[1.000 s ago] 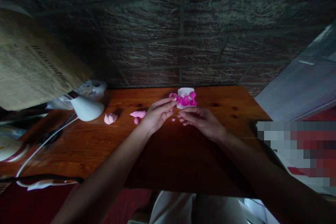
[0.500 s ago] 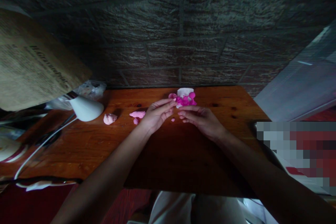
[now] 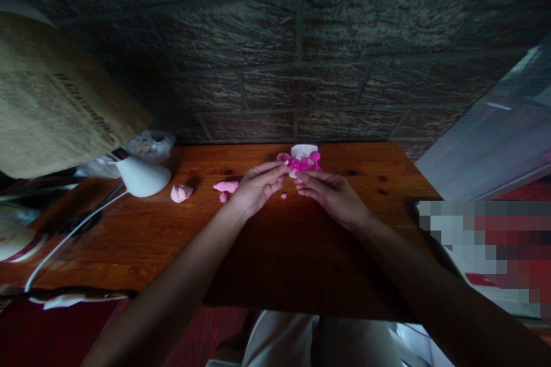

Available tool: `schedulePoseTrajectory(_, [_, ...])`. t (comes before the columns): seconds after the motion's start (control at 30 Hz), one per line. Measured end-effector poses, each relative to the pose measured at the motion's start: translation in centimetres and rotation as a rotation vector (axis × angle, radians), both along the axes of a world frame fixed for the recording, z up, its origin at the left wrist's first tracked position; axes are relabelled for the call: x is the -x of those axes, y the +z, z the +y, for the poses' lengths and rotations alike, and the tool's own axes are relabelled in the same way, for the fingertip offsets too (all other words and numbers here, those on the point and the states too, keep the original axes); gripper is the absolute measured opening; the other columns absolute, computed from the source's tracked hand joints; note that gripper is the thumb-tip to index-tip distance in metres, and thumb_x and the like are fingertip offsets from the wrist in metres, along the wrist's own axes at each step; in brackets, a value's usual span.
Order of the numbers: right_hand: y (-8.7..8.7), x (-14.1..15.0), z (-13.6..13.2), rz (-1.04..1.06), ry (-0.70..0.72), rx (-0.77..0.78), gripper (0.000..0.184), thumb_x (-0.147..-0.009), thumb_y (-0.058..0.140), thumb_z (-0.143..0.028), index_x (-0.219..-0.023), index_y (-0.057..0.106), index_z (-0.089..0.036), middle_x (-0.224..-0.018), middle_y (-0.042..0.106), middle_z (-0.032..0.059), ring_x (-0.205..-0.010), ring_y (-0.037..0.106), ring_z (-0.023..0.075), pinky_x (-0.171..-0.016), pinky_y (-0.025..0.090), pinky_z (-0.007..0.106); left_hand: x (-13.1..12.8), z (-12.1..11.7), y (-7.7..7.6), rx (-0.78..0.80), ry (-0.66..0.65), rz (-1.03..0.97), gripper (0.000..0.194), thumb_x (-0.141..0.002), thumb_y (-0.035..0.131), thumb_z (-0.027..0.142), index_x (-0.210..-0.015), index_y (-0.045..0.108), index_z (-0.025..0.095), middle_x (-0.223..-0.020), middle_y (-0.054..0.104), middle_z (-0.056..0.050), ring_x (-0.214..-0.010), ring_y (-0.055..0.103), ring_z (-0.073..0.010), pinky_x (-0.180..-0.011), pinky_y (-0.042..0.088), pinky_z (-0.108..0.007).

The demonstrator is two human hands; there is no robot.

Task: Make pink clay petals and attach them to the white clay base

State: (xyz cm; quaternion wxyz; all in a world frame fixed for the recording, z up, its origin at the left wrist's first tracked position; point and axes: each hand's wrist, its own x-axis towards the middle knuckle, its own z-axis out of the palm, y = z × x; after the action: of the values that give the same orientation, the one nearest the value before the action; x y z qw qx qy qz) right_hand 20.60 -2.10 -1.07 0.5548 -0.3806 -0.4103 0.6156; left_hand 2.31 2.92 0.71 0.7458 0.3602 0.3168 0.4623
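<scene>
My left hand (image 3: 260, 188) is closed in a pinch, thumb and forefinger meeting beside a magenta clay shape (image 3: 303, 164). A pale pink spot shows at its fingertips, too small to name. My right hand (image 3: 328, 194) has its thumb and fingers pressed together just right of the left, over the lower edge of the magenta clay; what they hold, if anything, is hidden. Behind the magenta clay lies a white piece (image 3: 305, 150), and a pink lump (image 3: 283, 157) sits at its left. A tiny pink crumb (image 3: 283, 195) rests on the wood between my hands.
On the wooden table (image 3: 172, 241), left of my hands, lie a pale pink clay lump (image 3: 181, 193), a long pink piece (image 3: 226, 186) and a small ball (image 3: 223, 197). A lamp with white base (image 3: 144, 176), its cable (image 3: 77, 235) and a plastic bag (image 3: 150, 146) stand farther left.
My right hand has moved slightly up, its fingertips now over the magenta clay's lower edge. The left hand stays almost in place.
</scene>
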Motion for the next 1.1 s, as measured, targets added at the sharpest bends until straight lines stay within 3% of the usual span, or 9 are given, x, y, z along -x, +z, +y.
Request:
schedulePoseTrajectory(0.3, [-0.25,-0.28,-0.05,-0.013,0.008,0.013,0.037,-0.063,0.096,-0.036,-0.096,0.083,-0.025,-0.088,0.08,0.0014,-0.077,0.072,0.0132,-0.083,0.06,0.033,0.1,0.17,-0.58,-0.034,-0.026,0.006,0.023,-0.065,0.093,0.012,-0.085,0.083,0.016,-0.086,0.081,-0.004,-0.064,0.064,-0.004,-0.065,0.053,-0.015])
schedulePoseTrajectory(0.77, [-0.11,-0.35,0.0,-0.049,0.061,0.06,0.032,-0.062,0.095,-0.036,-0.089,0.083,-0.023,-0.09,0.08,0.0038,-0.085,0.073,0.0159,-0.085,0.058,0.032,-0.33,-0.17,-0.69,-0.102,-0.053,0.099,0.03,-0.056,0.097,0.022,-0.083,0.083,0.019,-0.083,0.081,-0.004,-0.071,0.069,-0.0081,-0.07,0.054,-0.019])
schedulePoseTrajectory(0.97, [0.05,-0.3,-0.12,-0.097,0.003,0.059,0.037,-0.06,0.095,-0.033,-0.092,0.081,-0.022,-0.08,0.077,0.0,-0.071,0.066,0.0112,-0.07,0.054,0.027,-0.39,-0.26,-0.83,-0.121,-0.021,0.137,0.031,-0.054,0.098,0.022,-0.082,0.084,0.019,-0.082,0.08,-0.004,-0.071,0.068,-0.0091,-0.069,0.053,-0.021])
schedulePoseTrajectory(1.1, [0.13,-0.21,-0.12,-0.162,-0.013,-0.017,0.036,-0.062,0.093,-0.036,-0.092,0.08,-0.02,-0.078,0.075,0.0001,-0.067,0.062,0.0108,-0.068,0.051,0.028,-0.29,-0.2,-0.83,-0.121,-0.005,0.133,0.031,-0.053,0.098,0.023,-0.081,0.084,0.019,-0.084,0.081,-0.005,-0.074,0.069,-0.0104,-0.07,0.053,-0.022])
